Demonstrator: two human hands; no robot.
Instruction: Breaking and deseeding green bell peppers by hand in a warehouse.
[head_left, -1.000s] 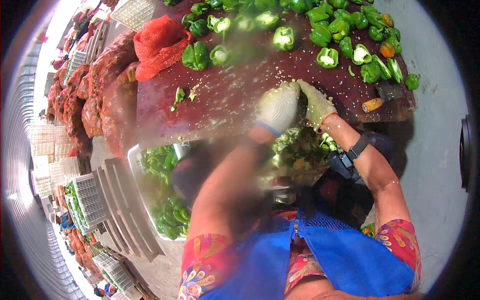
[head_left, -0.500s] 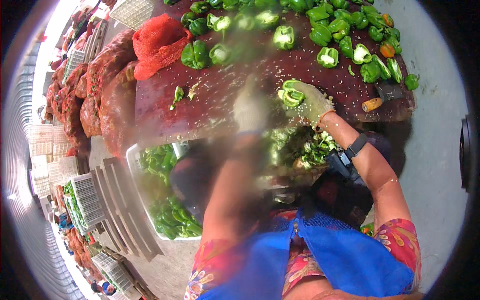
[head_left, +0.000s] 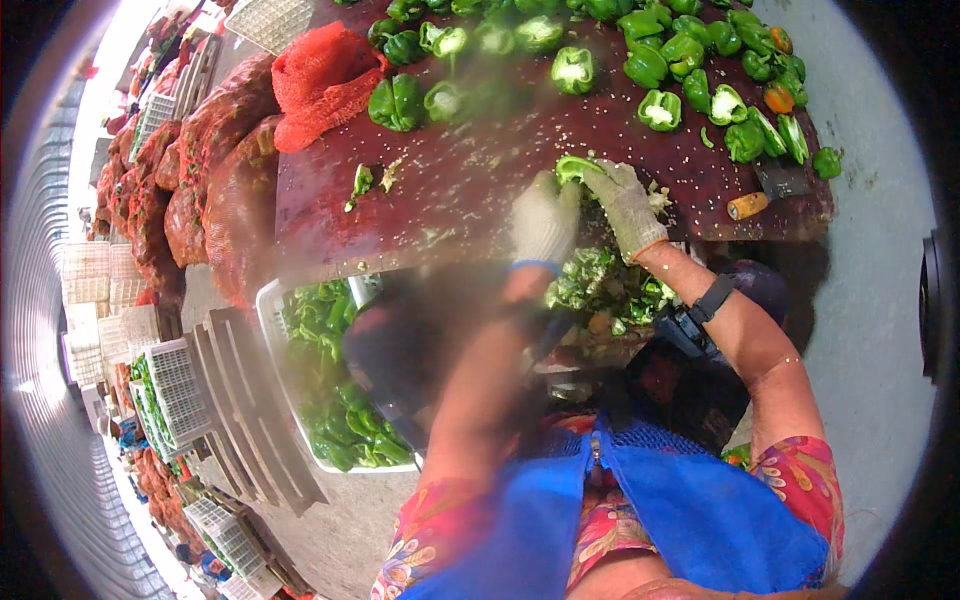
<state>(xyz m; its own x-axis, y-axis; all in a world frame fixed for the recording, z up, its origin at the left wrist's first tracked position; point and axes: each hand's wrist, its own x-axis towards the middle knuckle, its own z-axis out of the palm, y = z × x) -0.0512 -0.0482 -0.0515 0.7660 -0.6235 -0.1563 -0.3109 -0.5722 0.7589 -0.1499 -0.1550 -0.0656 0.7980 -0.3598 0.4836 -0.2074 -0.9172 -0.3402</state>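
Both my hands wear pale knit gloves and meet over the near edge of the dark red table [head_left: 420, 220]. My right hand [head_left: 630, 208] is closed on a cut green bell pepper [head_left: 577, 167], its fingers covering much of it. Against the pepper's left side, my left hand [head_left: 545, 222] has its fingers curled in and pressed to it; a lens smear softens the view there. Pale seeds are scattered all round. Below the table edge, between my knees, lies a heap of pepper cores and scraps [head_left: 590, 282].
Cut and whole green peppers [head_left: 690, 55] cover the table's far side. A wooden-handled knife [head_left: 748, 206] lies at the right. Red mesh sacking [head_left: 320, 85] drapes the left corner, beside full sacks [head_left: 235, 200]. A white crate [head_left: 268, 310] of peppers stands by my left leg.
My left hand has come right and up to the pepper in my right hand. The pepper has turned, and its cut face now shows less.
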